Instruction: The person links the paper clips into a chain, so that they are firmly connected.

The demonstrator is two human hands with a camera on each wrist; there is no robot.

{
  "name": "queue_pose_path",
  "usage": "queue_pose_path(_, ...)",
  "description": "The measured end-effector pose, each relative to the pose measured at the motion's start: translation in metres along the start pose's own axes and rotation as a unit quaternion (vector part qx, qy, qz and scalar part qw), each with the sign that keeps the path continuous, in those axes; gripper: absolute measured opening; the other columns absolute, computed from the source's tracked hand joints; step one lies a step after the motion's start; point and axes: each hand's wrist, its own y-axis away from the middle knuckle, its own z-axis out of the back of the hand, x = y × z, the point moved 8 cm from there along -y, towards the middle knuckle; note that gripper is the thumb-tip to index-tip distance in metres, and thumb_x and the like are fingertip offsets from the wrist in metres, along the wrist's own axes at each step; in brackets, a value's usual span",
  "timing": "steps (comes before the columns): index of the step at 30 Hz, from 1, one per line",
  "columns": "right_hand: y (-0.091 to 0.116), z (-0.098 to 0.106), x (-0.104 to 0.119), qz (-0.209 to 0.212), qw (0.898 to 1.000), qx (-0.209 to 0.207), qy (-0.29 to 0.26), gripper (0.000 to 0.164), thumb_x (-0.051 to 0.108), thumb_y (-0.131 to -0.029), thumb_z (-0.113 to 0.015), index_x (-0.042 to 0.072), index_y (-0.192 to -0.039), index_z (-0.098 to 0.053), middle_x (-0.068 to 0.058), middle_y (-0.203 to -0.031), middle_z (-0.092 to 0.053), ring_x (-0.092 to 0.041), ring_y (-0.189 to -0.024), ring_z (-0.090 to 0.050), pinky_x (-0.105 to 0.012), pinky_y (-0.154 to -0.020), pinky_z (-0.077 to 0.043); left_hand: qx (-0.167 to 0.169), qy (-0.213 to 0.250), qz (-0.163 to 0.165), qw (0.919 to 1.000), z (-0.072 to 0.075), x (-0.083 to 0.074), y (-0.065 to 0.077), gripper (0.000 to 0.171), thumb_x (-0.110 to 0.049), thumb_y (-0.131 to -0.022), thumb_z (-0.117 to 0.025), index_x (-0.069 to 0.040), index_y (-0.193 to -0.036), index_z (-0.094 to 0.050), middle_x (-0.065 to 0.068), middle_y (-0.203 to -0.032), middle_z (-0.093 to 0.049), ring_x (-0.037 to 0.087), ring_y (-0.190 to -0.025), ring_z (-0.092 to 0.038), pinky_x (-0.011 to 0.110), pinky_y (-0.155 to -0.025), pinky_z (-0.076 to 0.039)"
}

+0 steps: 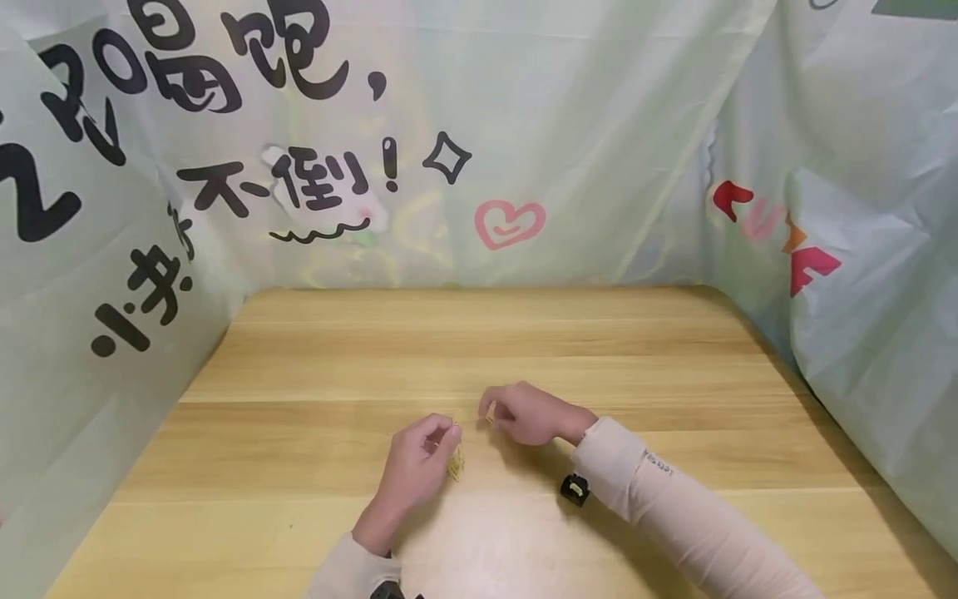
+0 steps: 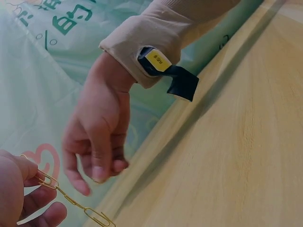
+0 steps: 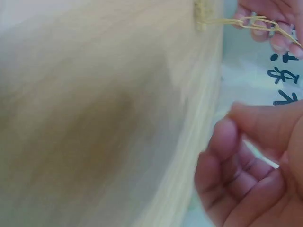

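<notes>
A chain of gold paper clips (image 2: 70,198) hangs from my left hand (image 1: 415,462), which pinches its upper end between thumb and fingers. Below, the chain runs down to a small heap of gold paper clips (image 3: 204,14) on the table. To the right of it, a little apart, my right hand (image 1: 527,413) is held above the table with thumb and forefinger tips together. A tiny gold piece, seemingly a paper clip (image 1: 490,418), shows at those fingertips, mostly hidden by them. In the right wrist view the right hand's other fingers (image 3: 241,184) are curled.
The wooden table (image 1: 299,349) stretches around both hands. Printed cloth (image 1: 599,150) hangs behind it and along both sides. A dark camera mount (image 1: 575,489) sits under the right sleeve, close over the tabletop.
</notes>
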Motion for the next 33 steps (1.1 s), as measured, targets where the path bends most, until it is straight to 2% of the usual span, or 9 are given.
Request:
queue_pose_path(4, -0.002, 0.007, 0.008, 0.039, 0.998, -0.033, -0.035, 0.021, -0.005, -0.089, -0.061, -0.004, -0.110, -0.057, 0.003, -0.069, -0.058, -0.002, -0.057, -0.047, -0.024, -0.065, -0.050, -0.001, 0.001, -0.001, 1.0000, 0.001, 0.001, 0.002, 0.010, -0.009, -0.094, -0.061, -0.004, -0.087, -0.066, -0.003, -0.082, -0.067, 0.018, -0.077, -0.064, 0.026, -0.067, -0.053)
queue_pose_path(9, -0.002, 0.013, 0.013, 0.047, 0.995, -0.039, -0.082, 0.023, -0.005, -0.090, -0.062, -0.003, -0.112, -0.057, -0.006, -0.080, -0.064, -0.006, -0.069, -0.056, -0.027, -0.069, -0.052, -0.003, 0.009, -0.002, 0.9999, 0.001, 0.000, 0.000, 0.010, -0.008, -0.094, -0.062, -0.003, -0.086, -0.066, -0.001, -0.081, -0.067, 0.018, -0.076, -0.064, 0.026, -0.066, -0.053)
queue_pose_path(14, -0.002, 0.012, 0.014, 0.053, 0.992, -0.043, -0.107, 0.024, -0.004, -0.090, -0.062, -0.002, -0.113, -0.057, -0.008, -0.083, -0.065, -0.009, -0.075, -0.060, -0.028, -0.076, -0.053, -0.001, 0.006, -0.002, 1.0000, 0.000, 0.002, 0.000, 0.009, -0.007, -0.094, -0.062, -0.004, -0.086, -0.066, -0.002, -0.080, -0.067, 0.018, -0.076, -0.064, 0.027, -0.066, -0.053)
queue_pose_path(17, -0.002, 0.012, 0.014, 0.049, 0.990, -0.049, -0.122, 0.021, -0.005, -0.089, -0.063, -0.002, -0.110, -0.057, -0.005, -0.081, -0.063, -0.010, -0.075, -0.060, -0.029, -0.076, -0.053, -0.001, 0.007, -0.001, 1.0000, 0.000, 0.002, 0.000, 0.010, -0.008, -0.094, -0.061, -0.003, -0.086, -0.066, -0.001, -0.080, -0.067, 0.019, -0.076, -0.064, 0.027, -0.067, -0.053)
queue_pose_path(22, -0.002, 0.016, 0.013, 0.036, 0.987, -0.063, -0.144, 0.014, -0.004, -0.088, -0.065, 0.005, -0.091, -0.055, 0.002, -0.075, -0.059, -0.010, -0.066, -0.056, -0.028, -0.067, -0.052, 0.000, 0.005, 0.000, 1.0000, 0.001, 0.001, 0.000, 0.011, -0.009, -0.094, -0.061, -0.003, -0.087, -0.066, -0.001, -0.080, -0.067, 0.018, -0.077, -0.064, 0.027, -0.067, -0.053)
queue_pose_path(25, -0.001, 0.018, 0.014, 0.046, 0.987, -0.069, -0.137, 0.011, -0.004, -0.088, -0.063, 0.003, -0.095, -0.060, -0.004, -0.076, -0.062, -0.011, -0.063, -0.054, -0.028, -0.065, -0.050, 0.004, 0.007, 0.003, 1.0000, 0.001, 0.001, 0.000, 0.011, -0.009, -0.094, -0.061, -0.003, -0.087, -0.066, 0.002, -0.081, -0.068, 0.019, -0.077, -0.065, 0.027, -0.068, -0.054)
queue_pose_path(29, -0.002, 0.018, 0.017, 0.058, 0.987, -0.065, -0.132, 0.017, -0.004, -0.091, -0.059, -0.002, -0.106, -0.066, -0.015, -0.093, -0.068, -0.018, -0.069, -0.058, -0.028, -0.069, -0.052, 0.005, 0.009, 0.010, 0.9999, 0.001, 0.002, 0.000, 0.011, -0.009, -0.095, -0.061, -0.003, -0.086, -0.066, 0.005, -0.082, -0.068, 0.021, -0.078, -0.065, 0.027, -0.069, -0.054)
queue_pose_path(31, -0.002, 0.018, 0.017, 0.057, 0.987, -0.064, -0.138, 0.013, -0.004, -0.091, -0.060, -0.002, -0.101, -0.068, -0.015, -0.096, -0.069, -0.022, -0.074, -0.061, -0.029, -0.072, -0.053, 0.006, 0.008, 0.013, 0.9999, 0.001, 0.002, 0.001, 0.011, -0.008, -0.094, -0.061, -0.003, -0.086, -0.066, 0.003, -0.082, -0.068, 0.021, -0.079, -0.065, 0.027, -0.069, -0.053)
queue_pose_path(33, -0.003, 0.016, 0.017, 0.052, 0.986, -0.066, -0.147, 0.007, -0.004, -0.091, -0.060, -0.002, -0.093, -0.067, -0.015, -0.091, -0.068, -0.026, -0.077, -0.061, -0.029, -0.071, -0.052, 0.004, 0.007, 0.015, 0.9999, 0.001, 0.003, 0.001, 0.010, -0.008, -0.094, -0.061, -0.004, -0.086, -0.066, 0.001, -0.082, -0.067, 0.020, -0.079, -0.065, 0.027, -0.069, -0.053)
